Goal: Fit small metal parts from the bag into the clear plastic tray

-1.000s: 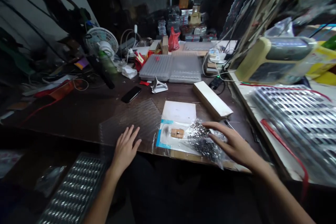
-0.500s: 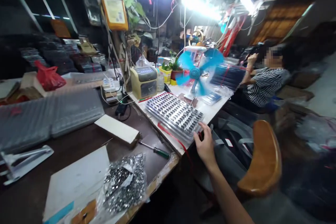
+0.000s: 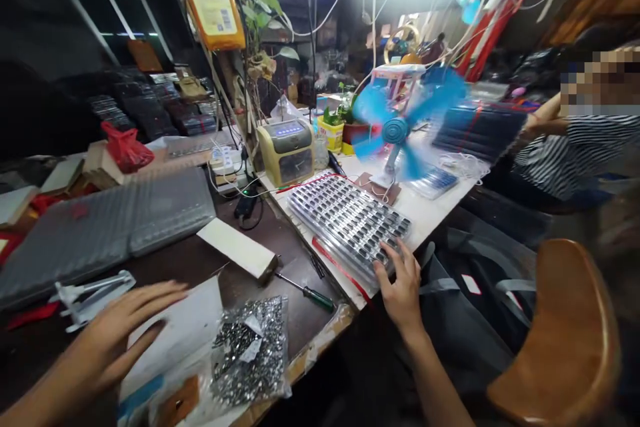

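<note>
My right hand rests at the near right corner of a stack of clear plastic trays. Rows of small dark and silvery parts fill the top tray. The fingers are apart and lie on the tray's edge without closing round it. At the lower left, my left hand hovers over a white board, fingers stretched out and holding nothing. Right of that board lies a clear bag of small shiny metal parts. A screwdriver with a green handle lies beyond the bag, beside a long white box.
A blue fan spins behind the trays. A beige device stands left of it near potted plants. Grey plastic trays lie at the left. A brown chair back is at the right, and a person in a striped shirt sits beyond.
My left hand has come into view at the lower left. My right hand has moved further onto the tray's corner. The view has shifted, bringing the fan and trays nearer.
</note>
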### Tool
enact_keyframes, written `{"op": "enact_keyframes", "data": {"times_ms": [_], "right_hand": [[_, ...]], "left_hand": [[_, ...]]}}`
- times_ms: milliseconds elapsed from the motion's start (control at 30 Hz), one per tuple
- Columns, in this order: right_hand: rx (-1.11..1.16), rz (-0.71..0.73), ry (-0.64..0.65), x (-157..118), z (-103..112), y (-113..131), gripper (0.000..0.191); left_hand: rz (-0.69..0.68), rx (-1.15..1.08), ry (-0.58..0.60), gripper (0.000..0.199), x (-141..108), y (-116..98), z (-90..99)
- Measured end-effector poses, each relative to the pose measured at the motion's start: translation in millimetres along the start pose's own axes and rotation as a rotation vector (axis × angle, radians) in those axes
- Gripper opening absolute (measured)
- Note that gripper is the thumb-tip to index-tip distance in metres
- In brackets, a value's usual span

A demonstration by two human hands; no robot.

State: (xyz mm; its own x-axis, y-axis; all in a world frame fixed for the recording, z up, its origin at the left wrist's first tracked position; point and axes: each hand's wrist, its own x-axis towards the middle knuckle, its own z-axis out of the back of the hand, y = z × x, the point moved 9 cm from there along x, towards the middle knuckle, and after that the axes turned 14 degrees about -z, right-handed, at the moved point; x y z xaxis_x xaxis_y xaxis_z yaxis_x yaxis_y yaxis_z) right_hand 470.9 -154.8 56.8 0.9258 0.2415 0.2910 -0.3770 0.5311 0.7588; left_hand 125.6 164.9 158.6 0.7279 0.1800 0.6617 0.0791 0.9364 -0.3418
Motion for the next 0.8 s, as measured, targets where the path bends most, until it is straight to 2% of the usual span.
{"op": "enact_keyframes", "data": {"times_ms": [33, 100, 133, 200, 267, 300, 400, 533, 700, 800], "right_hand": [[0.001, -0.004, 0.011, 0.9, -0.4, 0.2, 0.036], [0.002, -0.012, 0.030, 2.6, -0.2, 0.7, 0.037], [-0.001, -0.016, 0.039, 3.3, 0.3, 0.8, 0.038], [-0.011, -0.022, 0.058, 4.0, 1.5, 0.8, 0.038], [-0.020, -0.029, 0.069, 4.0, 3.0, 0.0, 0.038], [-0.022, -0.031, 0.075, 3.8, 3.2, -0.6, 0.038], [-0.021, -0.033, 0.082, 3.6, 2.7, -2.2, 0.039], [0.002, -0.020, 0.066, 3.8, 2.6, -1.5, 0.040], [0.045, -0.039, 0.099, 5.2, 3.6, -3.8, 0.040], [0.178, -0.151, 0.052, 13.4, 11.4, -18.3, 0.040]], "left_hand": [[-0.030, -0.009, 0.145, 0.025, 19.8, 2.9, -28.3], [-0.092, -0.036, 0.428, 0.030, 69.2, 11.9, -97.0], [-0.095, -0.042, 0.505, 0.033, 97.6, 19.1, -129.5], [-0.061, -0.010, 0.581, 0.037, 152.8, 34.9, -187.1], [0.048, 0.054, 0.552, 0.040, 195.2, 54.5, -226.2], [0.072, 0.065, 0.545, 0.041, 208.8, 61.1, -241.3], [0.136, 0.075, 0.537, 0.040, 225.6, 82.4, -265.2], [0.197, 0.043, 0.565, 0.037, 227.5, 104.3, -274.1], [0.281, 0.025, 0.595, 0.035, 240.4, 113.3, -292.6], [0.321, 0.029, 0.595, 0.031, 251.8, 115.1, -302.6]]}}
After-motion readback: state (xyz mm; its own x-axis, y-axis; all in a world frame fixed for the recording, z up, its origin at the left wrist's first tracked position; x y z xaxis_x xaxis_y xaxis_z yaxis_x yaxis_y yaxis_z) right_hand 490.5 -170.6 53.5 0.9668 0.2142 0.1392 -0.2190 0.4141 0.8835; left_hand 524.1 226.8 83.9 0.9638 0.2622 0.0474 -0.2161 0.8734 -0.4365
